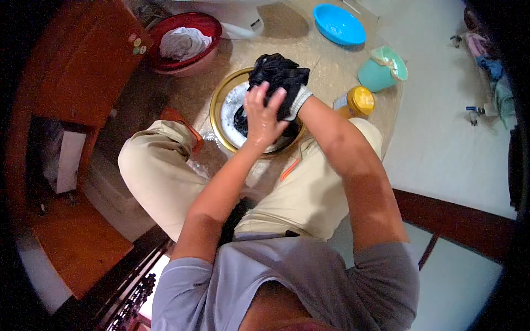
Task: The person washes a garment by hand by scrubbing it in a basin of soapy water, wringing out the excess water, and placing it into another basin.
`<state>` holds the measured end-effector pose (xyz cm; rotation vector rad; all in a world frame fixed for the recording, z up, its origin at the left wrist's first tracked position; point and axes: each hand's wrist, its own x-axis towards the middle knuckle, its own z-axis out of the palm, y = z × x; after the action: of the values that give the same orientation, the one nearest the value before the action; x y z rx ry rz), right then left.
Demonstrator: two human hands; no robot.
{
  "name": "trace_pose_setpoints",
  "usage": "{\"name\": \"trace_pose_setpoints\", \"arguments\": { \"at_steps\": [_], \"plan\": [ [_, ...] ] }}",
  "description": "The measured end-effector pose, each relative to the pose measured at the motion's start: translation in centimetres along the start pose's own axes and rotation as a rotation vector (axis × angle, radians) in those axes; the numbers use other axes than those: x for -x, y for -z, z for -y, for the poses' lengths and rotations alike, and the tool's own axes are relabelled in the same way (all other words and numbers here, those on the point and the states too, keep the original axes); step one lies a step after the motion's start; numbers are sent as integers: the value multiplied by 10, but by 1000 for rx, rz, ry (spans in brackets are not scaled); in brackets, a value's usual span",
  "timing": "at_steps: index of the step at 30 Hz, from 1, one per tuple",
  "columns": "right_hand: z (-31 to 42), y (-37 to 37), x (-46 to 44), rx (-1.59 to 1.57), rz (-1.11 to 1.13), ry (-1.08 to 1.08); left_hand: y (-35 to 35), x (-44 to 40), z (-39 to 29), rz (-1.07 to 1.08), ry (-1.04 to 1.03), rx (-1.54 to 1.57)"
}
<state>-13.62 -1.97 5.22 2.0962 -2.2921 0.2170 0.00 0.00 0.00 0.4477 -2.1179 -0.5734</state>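
My left hand (pixel 265 115) is wet, with its fingers apart, and lies against a bunched black cloth (pixel 276 74). It grips nothing that I can see. The black cloth covers my right hand, and a whitish ribbed cuff (pixel 301 102) circles that wrist. The fingers of my right hand are hidden. Under both hands stands a gold-rimmed basin (pixel 216 110) holding white suds (pixel 232 110) and more dark cloth (pixel 240 120).
A red basin (pixel 215 27) with whitish cloth (pixel 185 43) stands at upper left. Farther right are a blue basin (pixel 339 25), a mint-green bin (pixel 375 76) and a yellow-lidded tub (pixel 361 101). A wooden cabinet (pixel 72 71) borders the left. Taps (pixel 473 109) line the right wall.
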Motion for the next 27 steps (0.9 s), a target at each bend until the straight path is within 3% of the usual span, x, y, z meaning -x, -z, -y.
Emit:
{"name": "trace_pose_setpoints", "arguments": {
  "at_steps": [4, 5, 6, 8, 9, 10, 12, 13, 15, 17, 18, 19, 21, 24, 27],
  "plan": [
    [-1, 0, 23, -159, -193, 327, 16, -21, 22, -97, 275, -22],
    [2, -7, 18, -237, -370, 298, 21, -26, 37, -92, 330, -54],
    [0, -11, 12, -229, -102, 160, 18, -28, 62, -148, 247, -98],
    [7, 11, 9, -212, 455, -111, 16, -30, 91, -394, 311, -56],
    [11, 11, 19, -290, 467, -105, 18, -26, 108, -294, 433, -79],
    [2, 9, 23, -479, 417, -9, 18, -16, 130, -193, 559, -100],
    [-8, 34, 28, -732, 359, -107, -7, 22, 204, -254, 798, 271],
    [-19, 34, 24, -923, 360, -228, -2, 25, 194, -275, 960, 441],
    [-44, 43, 27, -838, -11, -207, 14, 35, 171, -221, 1255, 686],
    [-57, 64, 30, -1014, -132, -450, 10, 41, 177, -3, 1495, 760],
    [-65, 67, 32, -887, -300, -457, 8, 47, 184, 112, 1614, 790],
    [-77, 65, 33, -983, -364, -456, -2, 65, 210, 149, 1627, 902],
    [-91, 55, 28, -1091, -485, -422, 9, 56, 201, 206, 1631, 1051],
    [-77, 49, 22, -748, -362, -443, 28, 22, 165, 281, 1516, 1340],
    [-58, 32, 24, -683, 232, -279, 34, -2, 137, 253, 1390, 1554]
  ]
}}
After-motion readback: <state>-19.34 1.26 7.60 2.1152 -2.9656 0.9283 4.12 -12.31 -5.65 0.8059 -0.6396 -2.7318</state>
